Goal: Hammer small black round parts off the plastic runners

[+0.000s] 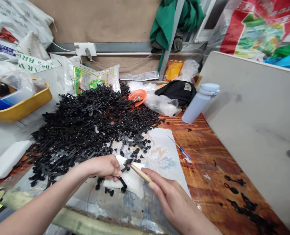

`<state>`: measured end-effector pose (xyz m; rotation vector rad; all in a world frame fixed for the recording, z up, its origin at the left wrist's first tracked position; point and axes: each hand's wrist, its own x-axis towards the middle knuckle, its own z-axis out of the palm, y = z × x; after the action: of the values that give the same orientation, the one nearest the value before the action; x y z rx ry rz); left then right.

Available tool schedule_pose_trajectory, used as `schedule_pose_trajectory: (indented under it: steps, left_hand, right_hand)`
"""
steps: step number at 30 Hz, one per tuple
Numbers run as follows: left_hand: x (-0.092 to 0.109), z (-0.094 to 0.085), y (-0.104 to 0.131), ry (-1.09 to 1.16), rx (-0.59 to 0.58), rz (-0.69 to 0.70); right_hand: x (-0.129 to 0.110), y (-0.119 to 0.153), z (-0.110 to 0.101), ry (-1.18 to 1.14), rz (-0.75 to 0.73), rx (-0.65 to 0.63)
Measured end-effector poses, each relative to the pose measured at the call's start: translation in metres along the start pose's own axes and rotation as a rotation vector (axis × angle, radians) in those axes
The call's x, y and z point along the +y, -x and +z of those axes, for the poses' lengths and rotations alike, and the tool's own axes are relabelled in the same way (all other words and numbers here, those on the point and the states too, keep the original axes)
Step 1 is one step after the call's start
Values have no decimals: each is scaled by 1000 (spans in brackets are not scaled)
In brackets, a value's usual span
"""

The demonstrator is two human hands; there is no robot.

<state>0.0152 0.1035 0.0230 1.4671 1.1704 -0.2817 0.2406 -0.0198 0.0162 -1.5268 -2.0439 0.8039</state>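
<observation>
My left hand (108, 167) is closed in a pinch on a small black rubber or plastic part (122, 183) with a round end. In my right hand (168, 192) is a wooden-handled tool (142, 173), whose flat, dark metal head meets the part near my left fingertips. Whether that head is a blade I cannot tell for sure. Both hands work over a folded white cloth (132, 184) on a patterned sheet (163, 142). Loose black parts (109, 191) lie by the cloth's left edge. Beyond my left hand spreads a large heap of similar black parts (86, 120).
A screwdriver-like tool (180, 148) lies at the sheet's right edge. Further back are a pale blue bottle (199, 102), a black pouch (175, 93) and an orange bowl (138, 96). A yellow bin (24, 109) stands left; a grey panel (252, 114) bounds the right.
</observation>
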Motion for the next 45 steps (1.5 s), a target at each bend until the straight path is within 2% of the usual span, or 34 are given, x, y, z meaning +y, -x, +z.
schedule_pose_trajectory:
  steps: [2,6,11,15,17,21,26,30,34,39,43,45]
  left_hand:
    - [2,0,2,-23,11,4]
    - [5,-1,5,-103,40,21]
    - [11,-6,5,-217,47,16]
    - [16,-7,4,-261,38,-14]
    - [18,-8,3,-261,27,-27]
    - [20,-9,-1,-255,-7,-53]
    - [17,-11,-3,-214,-36,-73]
    - [14,-12,-4,-177,-67,-72]
    - [12,-13,-5,-151,-94,-58]
    - [8,-15,-6,-96,-112,-39]
    - [-1,-16,-6,-30,-140,-33]
    - [-6,-16,-6,-1,-152,-19]
  right_hand:
    - [0,0,2,56,0,-3]
    - [4,1,5,83,-66,88]
    - [4,-1,2,225,-9,-32]
    - [-3,-4,-7,92,-70,87]
    - [-2,-5,-6,77,-75,79]
    - [5,-8,3,165,30,-56]
    - [7,-6,5,47,11,43]
    - [10,-4,8,83,52,-41]
    - [10,-2,12,31,47,43]
    - [15,1,20,-1,102,-8]
    - [35,-3,12,-224,200,157]
    - [49,-7,3,-141,299,248]
